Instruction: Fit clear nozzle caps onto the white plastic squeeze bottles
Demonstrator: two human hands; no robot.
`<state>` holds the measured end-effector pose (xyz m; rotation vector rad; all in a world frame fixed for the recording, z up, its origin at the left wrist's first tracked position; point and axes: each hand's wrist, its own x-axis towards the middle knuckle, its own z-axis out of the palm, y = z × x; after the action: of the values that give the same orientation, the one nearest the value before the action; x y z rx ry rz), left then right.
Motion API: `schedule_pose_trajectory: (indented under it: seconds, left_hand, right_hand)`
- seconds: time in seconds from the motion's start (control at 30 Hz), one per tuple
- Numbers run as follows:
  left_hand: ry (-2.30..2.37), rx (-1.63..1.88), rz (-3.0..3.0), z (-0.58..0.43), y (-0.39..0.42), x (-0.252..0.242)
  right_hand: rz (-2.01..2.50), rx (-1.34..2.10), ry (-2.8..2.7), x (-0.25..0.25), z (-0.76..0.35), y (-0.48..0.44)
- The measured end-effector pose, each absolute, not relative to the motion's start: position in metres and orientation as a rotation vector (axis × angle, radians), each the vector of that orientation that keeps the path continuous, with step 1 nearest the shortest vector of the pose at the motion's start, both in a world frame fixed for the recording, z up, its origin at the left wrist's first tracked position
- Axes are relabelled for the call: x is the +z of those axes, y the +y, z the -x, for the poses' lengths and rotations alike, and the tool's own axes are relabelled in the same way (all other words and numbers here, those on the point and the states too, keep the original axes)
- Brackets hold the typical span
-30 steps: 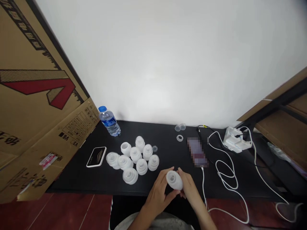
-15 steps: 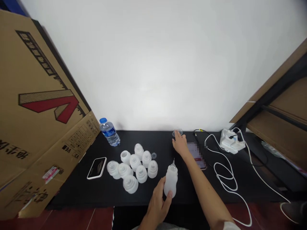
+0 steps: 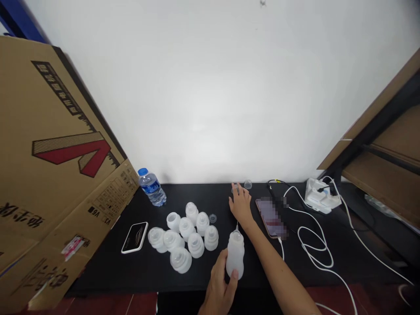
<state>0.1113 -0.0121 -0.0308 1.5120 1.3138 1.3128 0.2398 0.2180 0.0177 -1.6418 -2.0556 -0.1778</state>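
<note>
My left hand [image 3: 220, 280] is wrapped round a translucent white baby-bottle-shaped bottle [image 3: 235, 256], which stands near upright over the table's front part. A thin pointed tip rises from its top. Farther back, my right hand [image 3: 241, 204] reaches out with fingers stretched and spread. Its fingertips lie over a small clear cap [image 3: 234, 189], partly hidden; whether they touch it is hard to make out. Just right of them lies another clear cap [image 3: 248, 184]. Left of the held bottle, several similar white bottles [image 3: 186, 229] stand in a cluster, with a small clear round piece [image 3: 213, 218] beside them.
A water bottle [image 3: 152, 188] with a blue cap and a white-framed device [image 3: 134, 237] are on the left, beside a large cardboard box [image 3: 75, 153]. Right of my forearm lie a phone [image 3: 271, 216], white cables [image 3: 316, 238] and a power strip [image 3: 321, 197]. A wall rises behind the black table.
My right hand has shifted slightly left, from one clear cap to over another, and its fingers are spread wider. My left hand still holds the bottle. The whole view has tilted a little.
</note>
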Motion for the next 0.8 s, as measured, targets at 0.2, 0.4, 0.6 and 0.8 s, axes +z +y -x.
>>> schedule_pose_trajectory:
  seconds: [0.2,0.4,0.6,0.8]
  left_hand:
    - [1.330,1.307,-1.531,-0.107,-0.010,-0.032]
    - [1.312,1.289,-1.558,-0.105,-0.010,-0.034]
    - [1.307,1.261,-1.599,-0.105,-0.011,-0.037]
    - [1.289,1.177,-1.629,-0.107,-0.006,-0.029]
  right_hand:
    - [1.642,-0.225,-2.050,0.012,-0.237,0.210]
    - [1.499,-0.122,-2.092,0.001,-0.243,0.150]
    - [1.267,0.341,-1.900,-0.019,-0.256,0.133]
    - [1.129,0.972,-1.123,-0.008,-0.271,0.143]
